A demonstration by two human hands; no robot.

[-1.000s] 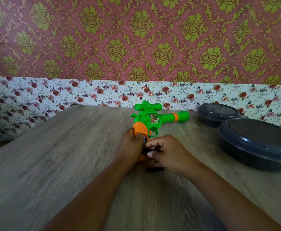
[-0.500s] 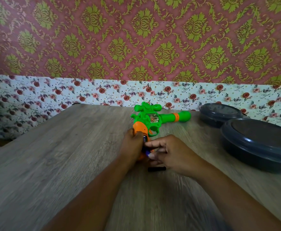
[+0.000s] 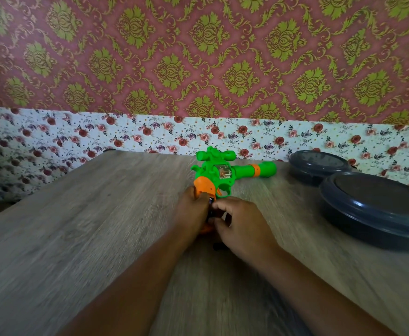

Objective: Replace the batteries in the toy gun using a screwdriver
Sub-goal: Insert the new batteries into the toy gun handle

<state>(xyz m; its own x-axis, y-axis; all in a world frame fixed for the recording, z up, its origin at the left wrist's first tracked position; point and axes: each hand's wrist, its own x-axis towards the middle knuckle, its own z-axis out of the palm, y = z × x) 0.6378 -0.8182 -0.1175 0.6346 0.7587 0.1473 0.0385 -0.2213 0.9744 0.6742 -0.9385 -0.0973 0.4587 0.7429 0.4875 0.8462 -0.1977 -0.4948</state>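
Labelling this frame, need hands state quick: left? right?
Left hand: grips the orange handle of the green plastic toy gun.
Right hand: fingers curled at the handle's open side around something small and dark; what it is cannot be told.

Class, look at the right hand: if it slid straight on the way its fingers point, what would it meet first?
The right hand points left toward the toy gun's orange grip, so it would probably meet that grip at once, then the left hand holding it. Actual contact is hidden.
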